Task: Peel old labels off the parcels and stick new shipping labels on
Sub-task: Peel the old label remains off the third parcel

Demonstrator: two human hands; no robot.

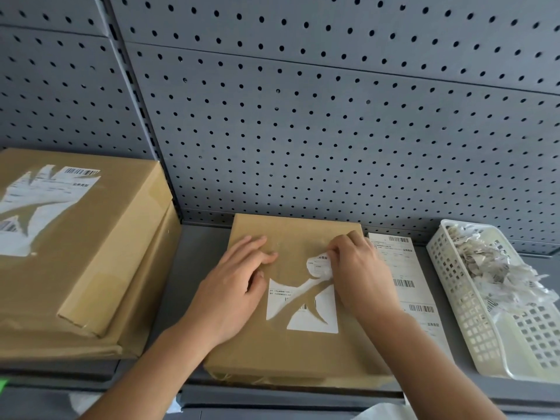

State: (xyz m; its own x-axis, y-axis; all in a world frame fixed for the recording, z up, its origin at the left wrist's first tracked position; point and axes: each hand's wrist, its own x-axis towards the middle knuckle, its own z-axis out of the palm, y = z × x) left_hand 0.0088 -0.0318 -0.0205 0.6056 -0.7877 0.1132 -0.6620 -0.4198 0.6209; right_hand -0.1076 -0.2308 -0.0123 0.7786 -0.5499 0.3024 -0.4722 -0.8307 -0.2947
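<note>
A flat brown parcel (291, 347) lies on the grey shelf in front of me. Its white old label (306, 307) is partly torn, with bare cardboard showing through in streaks. My left hand (236, 286) presses flat on the parcel's left half, fingers straight. My right hand (360, 271) pinches a lifted, curled scrap of the label (319, 265) near the parcel's upper right. A strip of new shipping labels (409, 286) with barcodes lies just right of the parcel, partly under my right wrist.
Stacked brown boxes (100, 253) sit at the left, the top one with a torn label (39, 204). A white perforated basket (472, 322) holding several torn label scraps stands at the right. A grey pegboard (303, 116) rises behind the shelf.
</note>
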